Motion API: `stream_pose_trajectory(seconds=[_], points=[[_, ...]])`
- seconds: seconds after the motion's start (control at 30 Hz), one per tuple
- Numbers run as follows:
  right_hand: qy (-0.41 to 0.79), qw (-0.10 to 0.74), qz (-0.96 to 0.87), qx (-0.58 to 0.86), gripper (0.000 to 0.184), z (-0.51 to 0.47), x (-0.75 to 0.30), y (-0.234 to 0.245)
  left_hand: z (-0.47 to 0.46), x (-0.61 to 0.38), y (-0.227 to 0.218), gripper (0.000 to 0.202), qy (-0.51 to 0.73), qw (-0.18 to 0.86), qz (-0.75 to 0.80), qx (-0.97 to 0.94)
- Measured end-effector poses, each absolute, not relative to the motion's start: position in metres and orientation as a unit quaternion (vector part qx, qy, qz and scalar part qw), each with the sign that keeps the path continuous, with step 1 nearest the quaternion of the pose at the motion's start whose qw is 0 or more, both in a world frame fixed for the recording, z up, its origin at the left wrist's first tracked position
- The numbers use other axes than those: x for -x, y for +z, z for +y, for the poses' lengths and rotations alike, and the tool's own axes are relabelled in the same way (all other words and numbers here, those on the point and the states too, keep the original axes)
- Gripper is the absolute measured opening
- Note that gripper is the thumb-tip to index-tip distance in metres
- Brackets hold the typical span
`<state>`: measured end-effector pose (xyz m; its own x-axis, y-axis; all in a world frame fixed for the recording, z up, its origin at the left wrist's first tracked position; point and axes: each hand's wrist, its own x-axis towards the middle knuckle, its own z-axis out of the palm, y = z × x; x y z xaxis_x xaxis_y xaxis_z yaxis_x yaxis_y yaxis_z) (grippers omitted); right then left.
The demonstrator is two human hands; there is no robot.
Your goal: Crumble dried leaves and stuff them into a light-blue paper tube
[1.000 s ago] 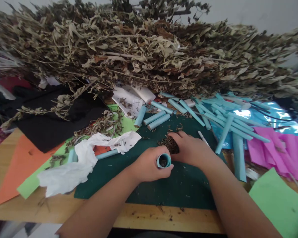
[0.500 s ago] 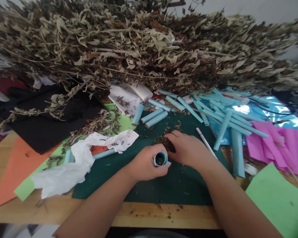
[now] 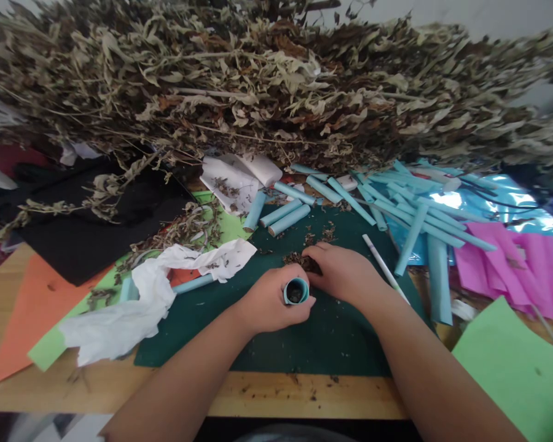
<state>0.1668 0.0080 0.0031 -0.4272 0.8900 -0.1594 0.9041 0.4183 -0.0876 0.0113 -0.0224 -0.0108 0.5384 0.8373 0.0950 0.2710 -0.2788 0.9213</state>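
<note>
A light blue paper tube (image 3: 296, 291) stands upright in my left hand (image 3: 270, 301), whose fingers wrap around it. Its open top faces me, and dark crumbled leaf shows inside. Just beyond, on a dark green cutting mat (image 3: 317, 356), lies a small heap of crumbled dried leaves (image 3: 295, 258). My right hand (image 3: 341, 270) rests at that heap with its fingers curled round some crumbs; the fingertips are partly hidden. Behind the hands lie filled blue tubes (image 3: 289, 220) with brown leaf at their ends. A thin white stick (image 3: 384, 268) lies right of my right hand.
A large mound of dried leafy stalks (image 3: 276, 92) fills the back. Many empty-looking blue tubes (image 3: 412, 239) are piled at right, near pink paper (image 3: 511, 264) and green paper (image 3: 518, 362). Crumpled white tissue (image 3: 120, 325), black sheet (image 3: 78, 227) and orange paper (image 3: 37, 313) lie at left.
The camera view has shifted slightly. My left hand still holds the tube, and my right hand stays at the leaf heap with its fingers drawn a little differently around the crumbs.
</note>
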Motion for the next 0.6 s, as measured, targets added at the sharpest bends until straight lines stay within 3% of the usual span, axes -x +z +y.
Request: stream_pose_trajectory(seconds=[0.4,0.6], points=[[-0.089,0.036,0.837,-0.538,0.017,0.013,-0.172,0.0,-0.023,-0.011,-0.012,0.009,0.297,0.466,0.378,-0.743],[-0.204,-0.138,0.767,-0.593,0.023,0.017,-0.187,0.006,-0.023,-0.011,-0.011,0.009,0.295,0.46,0.384,-0.744]])
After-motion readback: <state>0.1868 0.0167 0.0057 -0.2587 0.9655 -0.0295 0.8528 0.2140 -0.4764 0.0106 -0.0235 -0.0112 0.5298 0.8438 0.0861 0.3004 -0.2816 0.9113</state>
